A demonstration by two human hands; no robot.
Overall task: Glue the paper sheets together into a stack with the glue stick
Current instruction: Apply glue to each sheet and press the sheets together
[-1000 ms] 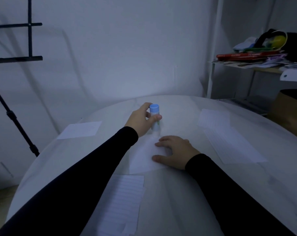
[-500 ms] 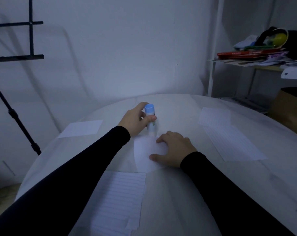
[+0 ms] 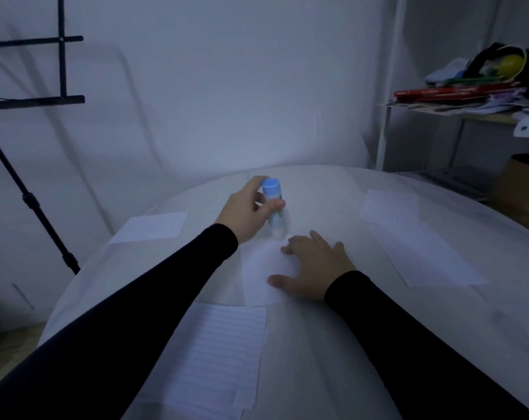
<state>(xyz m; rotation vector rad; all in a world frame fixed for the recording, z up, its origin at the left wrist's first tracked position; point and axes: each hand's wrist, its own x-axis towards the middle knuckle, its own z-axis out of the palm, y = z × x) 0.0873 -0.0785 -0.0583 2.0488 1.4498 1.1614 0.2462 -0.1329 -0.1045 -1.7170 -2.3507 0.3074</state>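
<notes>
My left hand (image 3: 247, 214) grips a glue stick (image 3: 273, 209) with a blue end up and its lower tip down on the far edge of a white paper sheet (image 3: 261, 275) in the middle of the round table. My right hand (image 3: 313, 266) lies flat on that sheet with fingers spread, pressing it down. Other lined sheets lie around: a stack near me (image 3: 217, 359), one at the right (image 3: 417, 241), a small one at the far left (image 3: 151, 227).
The round white table (image 3: 378, 344) ends at a wall behind. A black stand (image 3: 29, 201) rises at the left. At the right a shelf (image 3: 457, 101) holds red books and clutter, with a brown box (image 3: 520, 183) below it.
My left hand has shifted the glue stick slightly along the sheet's far edge. My right hand stays pressed on the sheet.
</notes>
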